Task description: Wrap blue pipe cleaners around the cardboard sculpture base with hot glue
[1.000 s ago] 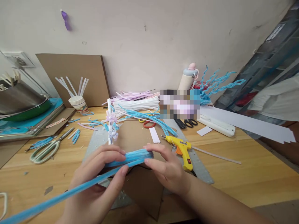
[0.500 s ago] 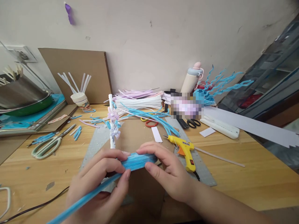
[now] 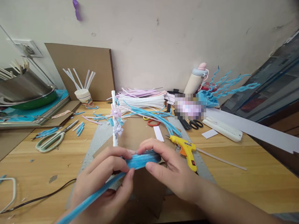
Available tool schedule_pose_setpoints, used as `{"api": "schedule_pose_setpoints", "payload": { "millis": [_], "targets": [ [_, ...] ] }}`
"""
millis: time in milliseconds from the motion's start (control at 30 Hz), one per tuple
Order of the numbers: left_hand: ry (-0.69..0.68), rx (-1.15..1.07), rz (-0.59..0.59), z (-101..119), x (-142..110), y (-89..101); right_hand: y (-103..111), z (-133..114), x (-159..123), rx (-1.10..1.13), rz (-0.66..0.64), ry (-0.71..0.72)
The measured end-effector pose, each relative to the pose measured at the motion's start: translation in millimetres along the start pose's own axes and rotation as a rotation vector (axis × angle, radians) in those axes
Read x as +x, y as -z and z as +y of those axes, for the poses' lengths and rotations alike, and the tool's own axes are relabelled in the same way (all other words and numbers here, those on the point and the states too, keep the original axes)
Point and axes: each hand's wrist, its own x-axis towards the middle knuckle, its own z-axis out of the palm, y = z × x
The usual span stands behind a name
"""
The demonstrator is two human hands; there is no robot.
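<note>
My left hand (image 3: 106, 180) and my right hand (image 3: 170, 171) both pinch a folded bundle of blue pipe cleaner (image 3: 142, 159) above a piece of cardboard (image 3: 140, 137). A long tail of the same blue pipe cleaner (image 3: 91, 199) runs down to the lower left past my left palm. Behind my hands stands a white stick decorated with small pink and blue flowers (image 3: 115, 123).
A yellow glue gun (image 3: 185, 147) lies right of my hands. Green-handled scissors (image 3: 50, 140) lie at the left, black scissors (image 3: 190, 123) at the back. Piles of white, pink and blue pipe cleaners (image 3: 142, 101), a paper cup (image 3: 84, 95), a bottle (image 3: 197, 77) and a pan (image 3: 28, 93) line the back.
My hands have stayed pinched on the blue bundle, with the fingers shifting slightly along it. The camera view has drifted, so the table appears moved right and down.
</note>
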Motion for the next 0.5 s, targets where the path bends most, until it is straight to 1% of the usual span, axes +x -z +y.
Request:
{"api": "schedule_pose_setpoints", "payload": {
  "millis": [133,267,367,500],
  "targets": [
    [0.004,-0.01,-0.004,0.7,-0.5,1.0,-8.0,-7.1,-0.6,-0.103,0.036,-0.049],
    [0.084,-0.041,-0.031,-1.7,-3.9,3.1,-10.6,-5.4,0.0,-0.11,0.064,-0.084],
    [0.148,-0.103,-0.005,-4.8,-7.2,1.7,-9.7,-4.1,1.1,-0.115,0.088,-0.078],
    [0.223,-0.214,0.051,-9.0,-11.1,-4.7,-7.4,-1.8,1.4,-0.129,0.121,-0.067]
  ]
}}
